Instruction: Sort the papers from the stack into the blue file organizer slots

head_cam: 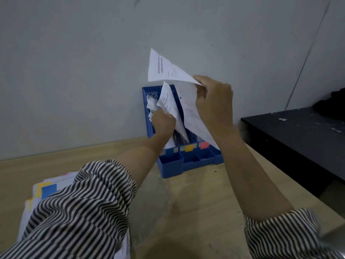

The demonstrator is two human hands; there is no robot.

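Blue plastic file organizer upright against the grey wall on the pale wooden worktop, 3 coloured tabs along its front. Right hand, grip closed round a white printed sheet raised above the slots; left hand, fingers curled on a second white sheet partly inside a slot. Stack of tabbed white papers at lower left, partly under the striped sleeve.
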